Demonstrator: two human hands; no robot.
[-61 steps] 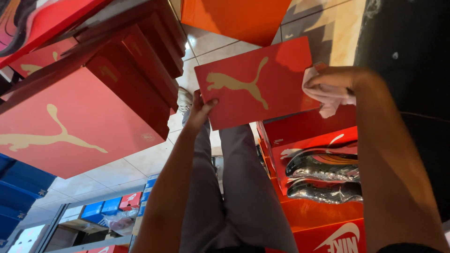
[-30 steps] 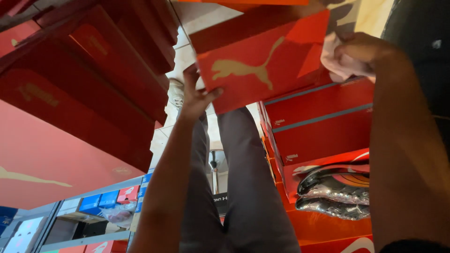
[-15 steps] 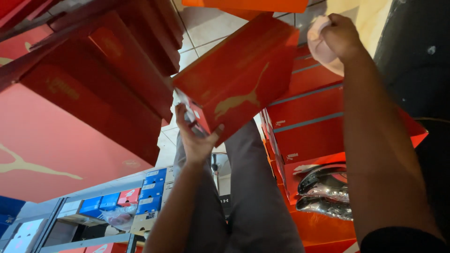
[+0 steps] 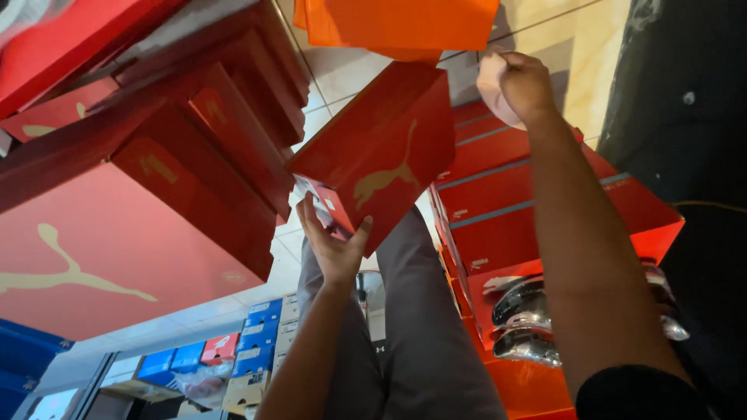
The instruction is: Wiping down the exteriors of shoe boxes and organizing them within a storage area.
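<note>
My left hand [image 4: 334,241] grips the near end of a red shoe box [image 4: 373,152] with a gold animal logo, holding it tilted above my grey-trousered legs [image 4: 420,327]. My right hand [image 4: 523,82] is raised at the upper right, fingers closed on a crumpled piece of pale paper or cloth [image 4: 492,82], next to the box's far end. An orange box [image 4: 401,23] sits just beyond the red one.
A stack of red shoe boxes [image 4: 156,179] fills the left. More red and orange boxes [image 4: 529,194] stand at the right, one open with shiny shoes [image 4: 529,319]. Blue boxes [image 4: 249,342] line a shelf lower left. Tiled floor [image 4: 560,31] shows above.
The red box has turned from lid-facing to end-on and tilted. My left hand slid down to its near end. My right hand left the box and rose with the pale wad.
</note>
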